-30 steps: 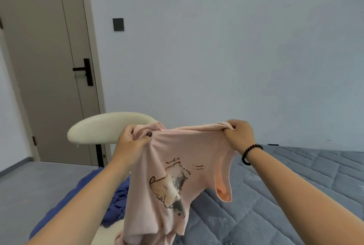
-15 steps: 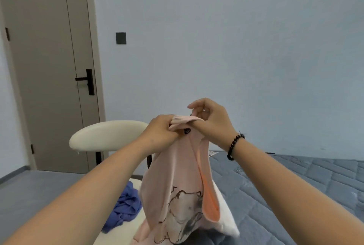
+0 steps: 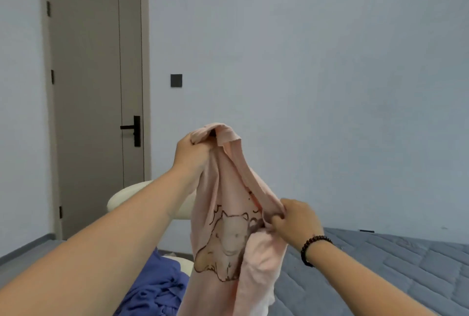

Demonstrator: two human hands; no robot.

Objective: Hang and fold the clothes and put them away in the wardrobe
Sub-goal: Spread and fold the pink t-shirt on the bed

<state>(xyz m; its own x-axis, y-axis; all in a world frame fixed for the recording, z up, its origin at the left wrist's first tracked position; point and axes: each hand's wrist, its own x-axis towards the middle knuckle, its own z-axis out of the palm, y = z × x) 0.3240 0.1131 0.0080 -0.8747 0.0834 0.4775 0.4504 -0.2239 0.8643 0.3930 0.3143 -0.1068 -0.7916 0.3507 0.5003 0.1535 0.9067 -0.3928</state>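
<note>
A pale pink T-shirt point(image 3: 223, 214) with a cartoon animal print hangs in the air in front of me. My left hand point(image 3: 191, 153) grips its bunched top edge, raised high at centre. Lower and to the right, my right hand point(image 3: 295, 219), with a dark bead bracelet on the wrist, pinches a fold on the shirt's right side. The shirt's lower part drops out of the bottom of the view. No wardrobe or hanger is in sight.
A cream chair point(image 3: 119, 201) stands behind my left arm, with a blue garment point(image 3: 157, 287) lying on its seat. A grey quilted mattress point(image 3: 385, 272) fills the lower right. A closed beige door point(image 3: 96, 87) with a black handle is at the left; a plain wall is behind.
Both hands were together at the shirt's top; now my right hand has slid down its right side, and my left hand has lifted the top higher. The view has tilted upward.
</note>
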